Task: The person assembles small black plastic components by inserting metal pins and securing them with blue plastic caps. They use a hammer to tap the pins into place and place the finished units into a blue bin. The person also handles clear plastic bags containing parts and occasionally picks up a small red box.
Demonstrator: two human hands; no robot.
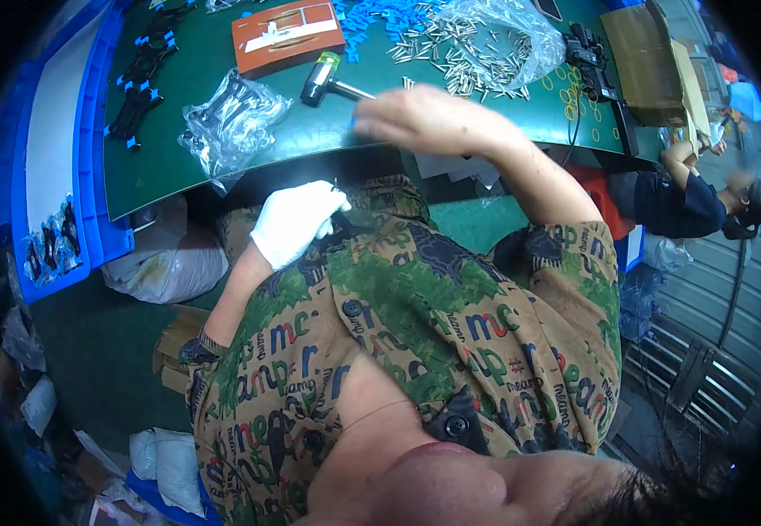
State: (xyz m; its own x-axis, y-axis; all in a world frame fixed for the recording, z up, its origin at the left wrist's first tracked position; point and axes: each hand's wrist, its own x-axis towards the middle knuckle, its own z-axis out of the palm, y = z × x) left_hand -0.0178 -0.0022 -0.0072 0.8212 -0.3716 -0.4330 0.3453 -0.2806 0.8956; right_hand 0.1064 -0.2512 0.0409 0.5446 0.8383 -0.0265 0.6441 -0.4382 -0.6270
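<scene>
Viewing remotely, I log the hammer (320, 79) on the green desk (154, 180), handle end by the blurred right hand (414, 119); grip: cannot tell. The gloved left hand (295, 223), before the torso, has curled fingers, contents unclear. Nearby: clear bag (233, 124) left, loose metal pins (466, 54) right.

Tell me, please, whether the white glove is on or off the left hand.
On: the white glove covers the left hand, ending near the wrist.

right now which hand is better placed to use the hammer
Probably the right hand: over the table, it is close to the hammer's handle. The gloved left hand sits short of the table's edge.
</scene>
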